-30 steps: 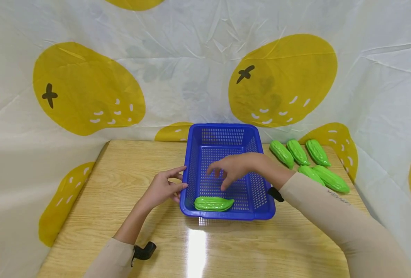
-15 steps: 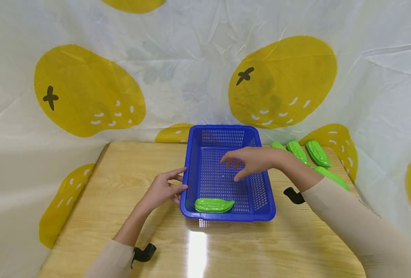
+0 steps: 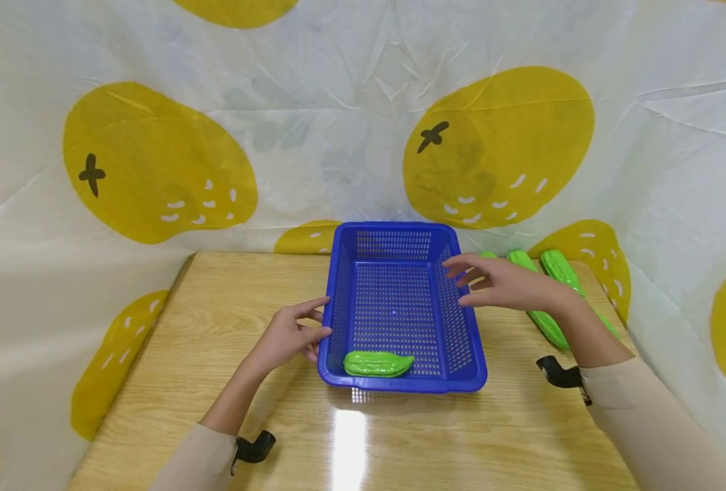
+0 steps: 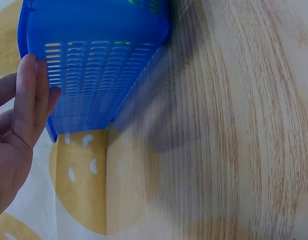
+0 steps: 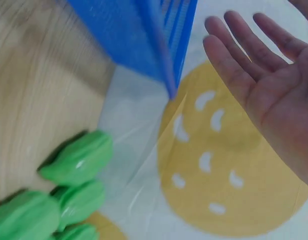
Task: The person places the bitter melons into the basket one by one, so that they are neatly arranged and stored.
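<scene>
Green gourds [image 3: 549,330] lie partly hidden behind the right hand [image 3: 507,281].

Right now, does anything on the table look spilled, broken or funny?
Nothing stands out: the blue plastic basket looks whole, with one bitter gourd inside, and other gourds lie on the wooden table to the basket's right.

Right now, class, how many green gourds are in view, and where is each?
6: one gourd in the blue basket; on the table at right, three gourds in back and two gourds nearer. The right hand partly covers some; more may be hidden.
</scene>
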`<control>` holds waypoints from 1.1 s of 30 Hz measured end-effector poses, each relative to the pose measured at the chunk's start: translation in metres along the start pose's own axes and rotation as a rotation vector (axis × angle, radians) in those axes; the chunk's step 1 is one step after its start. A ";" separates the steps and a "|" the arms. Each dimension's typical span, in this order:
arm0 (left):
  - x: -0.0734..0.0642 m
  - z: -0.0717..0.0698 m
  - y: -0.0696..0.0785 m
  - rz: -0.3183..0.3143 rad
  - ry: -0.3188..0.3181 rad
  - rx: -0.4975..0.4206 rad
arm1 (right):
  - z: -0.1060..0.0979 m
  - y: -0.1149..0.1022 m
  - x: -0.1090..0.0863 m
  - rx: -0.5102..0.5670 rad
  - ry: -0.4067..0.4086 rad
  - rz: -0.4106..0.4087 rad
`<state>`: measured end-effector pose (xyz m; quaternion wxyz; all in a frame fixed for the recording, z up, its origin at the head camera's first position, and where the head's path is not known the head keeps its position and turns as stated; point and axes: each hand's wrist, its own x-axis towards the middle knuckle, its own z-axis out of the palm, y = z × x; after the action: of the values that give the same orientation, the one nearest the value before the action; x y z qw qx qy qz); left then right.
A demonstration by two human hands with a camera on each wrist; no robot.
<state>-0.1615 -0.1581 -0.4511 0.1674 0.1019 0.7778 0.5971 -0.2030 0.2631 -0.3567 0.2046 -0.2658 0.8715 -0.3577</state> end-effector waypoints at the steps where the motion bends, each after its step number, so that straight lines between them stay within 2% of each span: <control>1: 0.000 0.000 0.000 0.000 0.000 0.001 | -0.001 0.004 -0.005 -0.009 0.033 0.002; 7: 0.000 0.002 0.001 0.000 -0.011 -0.012 | -0.008 0.029 -0.033 -0.065 0.227 0.046; 15: 0.001 0.004 -0.001 0.001 -0.014 -0.019 | -0.014 0.065 -0.068 -0.056 0.416 0.090; 18: 0.001 0.005 -0.001 -0.001 -0.014 -0.018 | -0.017 0.077 -0.079 -0.065 0.445 0.130; 24: 0.001 0.003 0.000 -0.006 -0.007 -0.009 | -0.017 0.098 -0.092 -0.093 0.443 0.209; 33: 0.001 -0.001 0.003 -0.016 -0.006 -0.008 | -0.001 0.124 -0.102 -0.111 0.439 0.275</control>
<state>-0.1632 -0.1573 -0.4483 0.1750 0.0970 0.7757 0.5985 -0.1637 0.4003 -0.4303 0.0427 -0.0717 0.9412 -0.3273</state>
